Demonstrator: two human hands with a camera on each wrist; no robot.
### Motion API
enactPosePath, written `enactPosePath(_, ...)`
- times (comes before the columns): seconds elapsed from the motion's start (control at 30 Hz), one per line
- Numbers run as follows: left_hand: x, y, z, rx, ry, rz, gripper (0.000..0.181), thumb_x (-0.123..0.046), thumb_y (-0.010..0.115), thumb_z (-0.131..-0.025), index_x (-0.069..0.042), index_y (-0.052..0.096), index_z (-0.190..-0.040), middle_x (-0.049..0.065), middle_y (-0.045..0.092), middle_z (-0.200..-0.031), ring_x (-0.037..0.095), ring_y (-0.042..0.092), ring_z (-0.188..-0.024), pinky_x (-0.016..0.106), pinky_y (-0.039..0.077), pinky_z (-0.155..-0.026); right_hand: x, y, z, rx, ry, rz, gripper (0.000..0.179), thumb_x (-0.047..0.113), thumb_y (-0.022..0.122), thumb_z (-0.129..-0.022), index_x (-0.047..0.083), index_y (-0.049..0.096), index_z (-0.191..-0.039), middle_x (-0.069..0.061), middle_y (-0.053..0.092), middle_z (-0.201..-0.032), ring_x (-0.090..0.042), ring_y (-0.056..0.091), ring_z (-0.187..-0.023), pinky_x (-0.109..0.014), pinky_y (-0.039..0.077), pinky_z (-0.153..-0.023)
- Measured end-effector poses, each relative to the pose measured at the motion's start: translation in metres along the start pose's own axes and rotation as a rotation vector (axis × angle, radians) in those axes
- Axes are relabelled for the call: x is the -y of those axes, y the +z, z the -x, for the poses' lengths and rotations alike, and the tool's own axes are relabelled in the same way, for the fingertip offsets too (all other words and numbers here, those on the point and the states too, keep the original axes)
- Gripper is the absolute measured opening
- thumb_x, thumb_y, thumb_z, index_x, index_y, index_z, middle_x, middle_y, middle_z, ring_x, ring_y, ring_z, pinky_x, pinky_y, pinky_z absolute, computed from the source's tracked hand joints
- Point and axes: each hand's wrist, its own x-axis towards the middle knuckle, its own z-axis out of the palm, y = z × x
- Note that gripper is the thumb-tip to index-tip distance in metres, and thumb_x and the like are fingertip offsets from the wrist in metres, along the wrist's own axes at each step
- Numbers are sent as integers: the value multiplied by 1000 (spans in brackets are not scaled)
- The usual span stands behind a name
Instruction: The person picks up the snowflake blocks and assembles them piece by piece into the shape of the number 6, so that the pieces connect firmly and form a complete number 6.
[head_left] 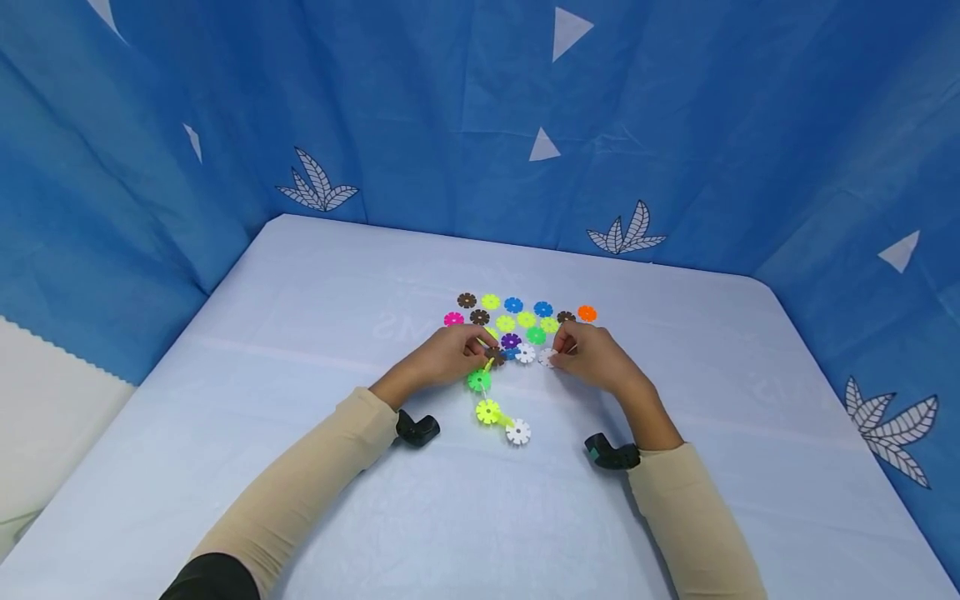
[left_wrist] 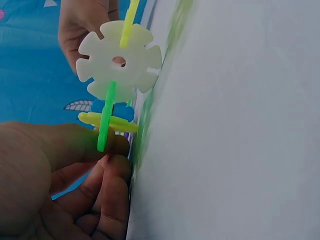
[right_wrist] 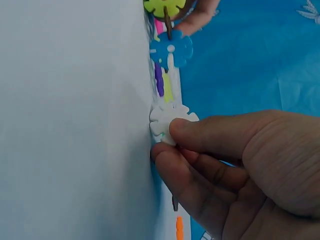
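Notched plastic snowflake discs are slotted together into a bent chain on the table. Its near end is a white disc (head_left: 517, 431), followed by a yellow disc (head_left: 487, 412) and a green disc (head_left: 479, 381). My left hand (head_left: 456, 353) pinches the chain by a yellow disc (left_wrist: 122, 124) just past the green one. Farther along are a brown disc (head_left: 496, 357) and a blue disc (right_wrist: 175, 49). Between thumb and fingers, my right hand (head_left: 588, 354) pinches a white disc (right_wrist: 167, 119). Another white disc (head_left: 525, 354) is near it; whether it joins the chain is unclear.
Loose discs lie in rows beyond the hands, among them an orange disc (head_left: 587, 313), a purple disc (head_left: 511, 341) and a pink disc (head_left: 453, 318). The white-covered table (head_left: 337, 275) ends at a blue curtain (head_left: 435, 108).
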Motion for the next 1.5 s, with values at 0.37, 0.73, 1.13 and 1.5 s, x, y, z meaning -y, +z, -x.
enactPosePath(0.37, 3, -1, -2, 94, 40, 7, 36, -6, 62, -97, -12, 66, -132, 2, 64, -106, 20, 56, -86, 31, 50, -77, 13, 9, 1, 18, -75, -11, 13, 6, 75, -91, 9, 63, -93, -6, 66, -92, -26, 59, -90, -35, 53, -77)
enactPosePath(0.73, 5, -1, -1, 93, 43, 45, 29, -15, 56, -105, -11, 69, -131, 1, 65, -115, 19, 55, -99, 34, 47, -88, 12, 14, -2, -4, -136, -6, 6, 4, 75, -91, 5, 69, -90, -3, 65, -83, -22, 56, -78, -32, 50, -68)
enactPosePath(1.13, 4, -2, -1, 76, 66, 76, 24, -8, 59, -103, -7, 73, -123, 2, 70, -117, 17, 59, -109, 35, 49, -97, 16, 17, -2, -11, -152, 2, 5, 6, 77, -90, 3, 72, -89, -1, 66, -80, -20, 56, -75, -30, 48, -64)
enactPosePath(1.5, 5, 0, -2, 60, 86, 33, 24, -11, 63, -101, -10, 72, -123, -1, 69, -114, 16, 60, -99, 32, 50, -91, 11, 15, -2, 13, -138, 8, 14, 4, 78, -89, 8, 68, -98, -3, 66, -88, -22, 61, -84, -35, 54, -77)
